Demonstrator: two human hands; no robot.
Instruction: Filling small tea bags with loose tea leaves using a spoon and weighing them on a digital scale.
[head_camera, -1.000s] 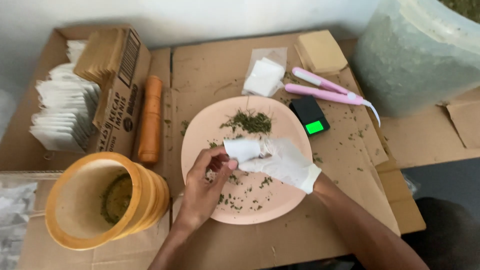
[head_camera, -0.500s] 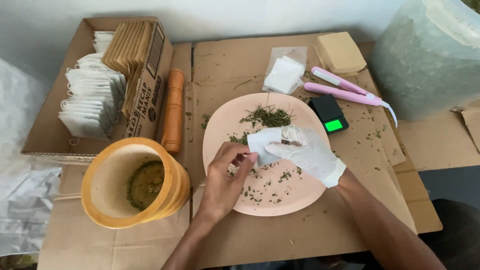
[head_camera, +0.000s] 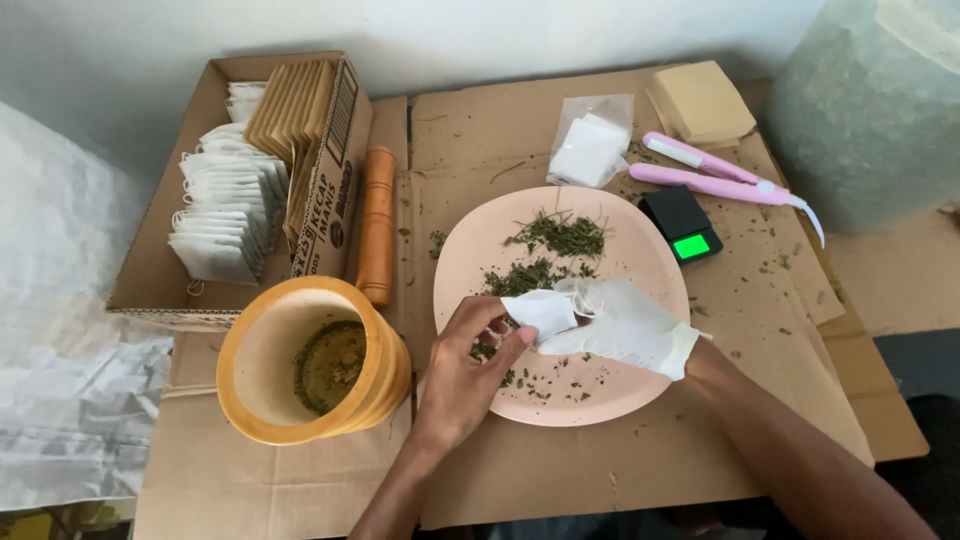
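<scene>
My right hand (head_camera: 628, 325), in a white glove, holds a small white tea bag (head_camera: 540, 311) over the near left part of a pink plate (head_camera: 650, 265). My bare left hand (head_camera: 470, 370) pinches at the bag's near edge, fingertips touching it. Dried green herb (head_camera: 556, 235) lies in small heaps on the plate's far half, with loose bits scattered near my hands.
A yellow mortar (head_camera: 312, 360) with ground herb stands left of the plate. Beside it lie a wooden pestle (head_camera: 377, 225) and a cardboard box (head_camera: 330, 190) of filled bags and envelopes. A small black scale (head_camera: 682, 225), a pink sealer (head_camera: 715, 175) and a packet of white bags (head_camera: 588, 150) sit beyond.
Both hands stay over the plate's near left with the white bag between them. The view has shifted, so the scene sits further right and lower in frame.
</scene>
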